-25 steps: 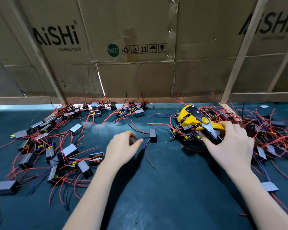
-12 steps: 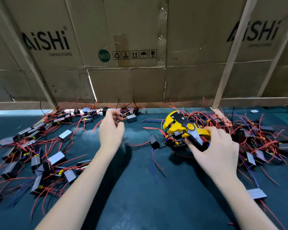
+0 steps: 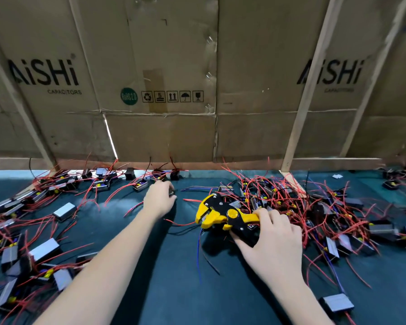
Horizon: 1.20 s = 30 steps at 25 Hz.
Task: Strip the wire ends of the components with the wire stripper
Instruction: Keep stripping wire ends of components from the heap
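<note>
Head view: right hand point(image 3: 273, 240) grips the wire stripper point(image 3: 223, 215); left hand point(image 3: 158, 199), farther back, pinches a small dark component point(image 3: 172, 193).

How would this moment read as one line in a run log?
step: fetching component | left hand: grips small dark component | right hand: holds wire stripper on table | stripping: not yet

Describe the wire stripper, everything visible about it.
The wire stripper is a yellow and black tool, plastic-looking, with a round yellow pivot knob and black plates fixed by small screws. Its jaws stand slightly apart and point left, toward the left hand. It lies low over the dark green mat, at the left edge of a pile of red-wired components. The right hand grips its handles, covering most of them.
</note>
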Tool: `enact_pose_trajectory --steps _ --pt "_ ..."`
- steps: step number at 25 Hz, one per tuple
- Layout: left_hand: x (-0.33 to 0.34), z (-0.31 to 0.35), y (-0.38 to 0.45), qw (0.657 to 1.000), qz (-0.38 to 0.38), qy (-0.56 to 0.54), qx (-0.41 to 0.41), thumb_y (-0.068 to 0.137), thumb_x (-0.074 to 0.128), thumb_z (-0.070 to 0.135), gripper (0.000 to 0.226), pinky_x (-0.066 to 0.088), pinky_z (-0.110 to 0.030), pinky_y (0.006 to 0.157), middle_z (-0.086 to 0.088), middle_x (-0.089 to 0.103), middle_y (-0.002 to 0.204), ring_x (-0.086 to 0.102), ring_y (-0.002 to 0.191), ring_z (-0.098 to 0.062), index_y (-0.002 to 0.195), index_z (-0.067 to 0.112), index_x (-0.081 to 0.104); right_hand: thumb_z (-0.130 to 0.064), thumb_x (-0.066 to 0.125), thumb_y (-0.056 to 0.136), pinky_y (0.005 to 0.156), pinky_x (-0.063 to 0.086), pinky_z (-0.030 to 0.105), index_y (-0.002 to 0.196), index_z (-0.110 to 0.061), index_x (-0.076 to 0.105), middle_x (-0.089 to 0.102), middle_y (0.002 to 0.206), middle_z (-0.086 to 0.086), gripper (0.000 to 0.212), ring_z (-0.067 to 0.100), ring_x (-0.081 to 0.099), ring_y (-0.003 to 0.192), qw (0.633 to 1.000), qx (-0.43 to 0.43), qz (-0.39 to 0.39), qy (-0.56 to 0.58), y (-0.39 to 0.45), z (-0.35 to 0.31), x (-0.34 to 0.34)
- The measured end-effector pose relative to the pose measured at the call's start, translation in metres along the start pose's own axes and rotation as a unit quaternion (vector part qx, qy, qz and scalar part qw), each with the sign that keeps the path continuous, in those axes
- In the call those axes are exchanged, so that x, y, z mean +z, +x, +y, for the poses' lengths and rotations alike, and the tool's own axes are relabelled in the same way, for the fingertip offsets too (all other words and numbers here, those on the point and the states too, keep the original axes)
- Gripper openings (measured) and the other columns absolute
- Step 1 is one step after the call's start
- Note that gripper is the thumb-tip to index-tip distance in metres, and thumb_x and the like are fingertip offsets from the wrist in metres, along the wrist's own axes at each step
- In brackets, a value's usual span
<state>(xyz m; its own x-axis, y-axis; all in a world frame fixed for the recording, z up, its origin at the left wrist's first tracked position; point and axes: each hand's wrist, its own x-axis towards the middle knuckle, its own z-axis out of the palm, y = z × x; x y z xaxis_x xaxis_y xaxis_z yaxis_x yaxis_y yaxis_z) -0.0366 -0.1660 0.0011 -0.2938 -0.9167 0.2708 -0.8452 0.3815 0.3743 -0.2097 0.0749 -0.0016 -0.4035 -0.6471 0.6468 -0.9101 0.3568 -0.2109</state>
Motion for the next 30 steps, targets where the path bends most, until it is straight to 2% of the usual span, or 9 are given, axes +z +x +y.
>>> enact_pose_trajectory --steps 3,5,8,9,11,13,16,21,30 --pt "-0.033 0.007 -0.009 0.972 0.035 -0.227 -0.039 0.081 0.075 0.015 0.018 0.050 -0.031 0.082 -0.008 0.070 0.092 0.065 0.091 -0.025 0.098 0.011 0.075 -0.064 0.077 0.063 0.075 0.042 0.041 0.100 -0.015 0.066 0.063 0.091 0.002 0.062 0.030 0.060 0.088 1.000 0.005 -0.011 0.002 -0.001 -0.001 -0.001" --pt "-0.074 0.014 -0.024 0.900 0.082 -0.427 -0.034 0.081 0.075 0.008 0.018 0.050 -0.021 0.075 -0.003 0.069 0.087 0.061 0.084 -0.016 0.097 0.014 0.075 -0.064 0.076 0.064 0.076 0.042 0.042 0.101 -0.016 0.066 0.064 0.092 0.003 0.061 0.031 0.060 0.089 1.000 0.013 -0.015 0.011 -0.001 -0.001 -0.002" --pt "-0.124 0.018 -0.067 0.832 0.055 -0.541 0.111 0.077 0.075 0.012 0.027 0.048 -0.010 0.074 0.005 0.074 0.099 0.064 0.087 -0.005 0.100 0.025 0.075 -0.066 0.070 0.068 0.079 0.039 0.040 0.105 -0.017 0.064 0.064 0.098 0.002 0.062 0.030 0.059 0.095 0.999 0.035 -0.037 0.011 0.002 0.002 -0.003" --pt "-0.129 0.019 -0.084 0.834 0.026 -0.529 0.154 0.075 0.075 0.015 0.027 0.050 -0.013 0.077 0.005 0.075 0.101 0.066 0.090 -0.005 0.099 0.026 0.075 -0.068 0.068 0.069 0.080 0.039 0.040 0.107 -0.018 0.063 0.064 0.100 0.002 0.063 0.029 0.059 0.098 0.998 0.049 -0.049 0.010 0.004 0.003 -0.004" --pt "-0.117 0.022 -0.116 0.875 -0.024 -0.441 0.199 0.073 0.076 0.011 0.024 0.053 -0.020 0.080 0.003 0.074 0.097 0.068 0.089 -0.011 0.094 0.025 0.074 -0.069 0.065 0.070 0.081 0.038 0.039 0.109 -0.020 0.061 0.063 0.102 0.001 0.063 0.028 0.058 0.101 0.995 0.075 -0.060 0.013 0.005 0.006 -0.005" --pt "-0.090 0.025 -0.138 0.920 -0.038 -0.336 0.201 0.075 0.078 0.006 0.020 0.050 -0.022 0.074 0.004 0.071 0.087 0.065 0.080 -0.008 0.087 0.021 0.074 -0.069 0.064 0.071 0.081 0.038 0.039 0.109 -0.021 0.060 0.063 0.101 0.000 0.061 0.027 0.058 0.102 0.994 0.092 -0.059 0.026 0.005 0.008 -0.006" --pt "-0.058 0.023 -0.151 0.952 -0.018 -0.250 0.177 0.078 0.078 0.007 0.011 0.044 -0.024 0.071 0.006 0.066 0.077 0.055 0.069 -0.002 0.077 0.017 0.074 -0.068 0.065 0.073 0.083 0.038 0.039 0.111 -0.021 0.061 0.062 0.102 0.000 0.061 0.027 0.057 0.104 0.994 0.094 -0.050 0.033 0.005 0.012 -0.008" --pt "-0.038 0.022 -0.158 0.948 0.000 -0.296 0.112 0.082 0.075 0.009 0.010 0.047 -0.024 0.074 0.007 0.069 0.077 0.059 0.072 -0.008 0.078 0.017 0.073 -0.067 0.065 0.072 0.085 0.034 0.039 0.116 -0.018 0.059 0.060 0.106 0.001 0.066 0.026 0.054 0.103 0.997 0.050 -0.066 -0.014 -0.001 0.008 -0.003" --pt "-0.035 0.024 -0.158 0.943 -0.030 -0.323 0.078 0.086 0.072 0.011 0.006 0.046 -0.029 0.078 0.002 0.067 0.080 0.057 0.075 -0.016 0.081 0.016 0.073 -0.052 0.082 0.062 0.077 0.036 0.041 0.102 -0.012 0.062 0.060 0.094 0.007 0.060 0.031 0.056 0.089 0.999 -0.008 0.010 -0.051 -0.004 -0.005 0.003"
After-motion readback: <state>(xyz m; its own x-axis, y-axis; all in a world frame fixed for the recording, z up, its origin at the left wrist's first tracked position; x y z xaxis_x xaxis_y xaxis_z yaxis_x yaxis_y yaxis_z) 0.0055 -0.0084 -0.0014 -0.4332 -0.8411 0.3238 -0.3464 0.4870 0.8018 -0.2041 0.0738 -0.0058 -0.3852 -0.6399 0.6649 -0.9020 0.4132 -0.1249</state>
